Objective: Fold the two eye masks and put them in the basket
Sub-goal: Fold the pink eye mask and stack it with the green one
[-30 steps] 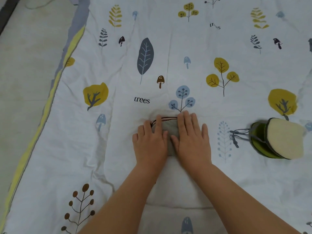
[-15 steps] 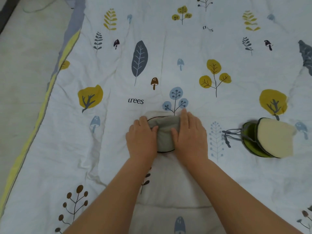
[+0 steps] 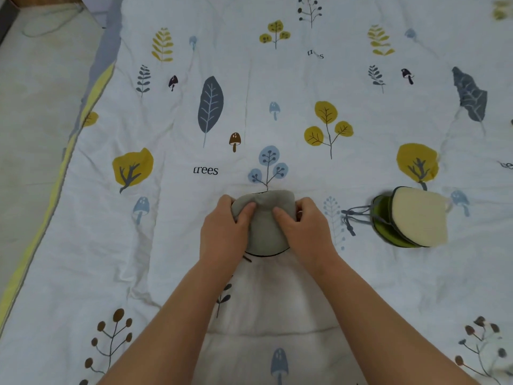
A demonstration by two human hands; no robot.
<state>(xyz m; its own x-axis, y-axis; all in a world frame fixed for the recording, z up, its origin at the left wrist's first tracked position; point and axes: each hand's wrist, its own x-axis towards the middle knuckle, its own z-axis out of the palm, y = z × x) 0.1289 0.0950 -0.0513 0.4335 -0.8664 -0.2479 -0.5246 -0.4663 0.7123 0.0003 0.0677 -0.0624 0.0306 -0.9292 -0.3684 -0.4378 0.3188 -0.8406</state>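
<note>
Landmark: grey eye mask [image 3: 263, 223], folded, on the printed quilt [image 3: 305, 87] just below the blue tree print. Left of it, left hand [image 3: 226, 232] gripping its left edge, thumb on top, fingers curled round the side. Right of it, right hand [image 3: 301, 227] gripping the right edge the same way. Further right of the grey mask, well apart: green eye mask [image 3: 408, 218] folded, cream side up, grey cord [image 3: 354, 216] trailing toward the grey mask. No basket in view.

Both forearms are bare to the frame edge, with no sleeves, rings or watch showing.
</note>
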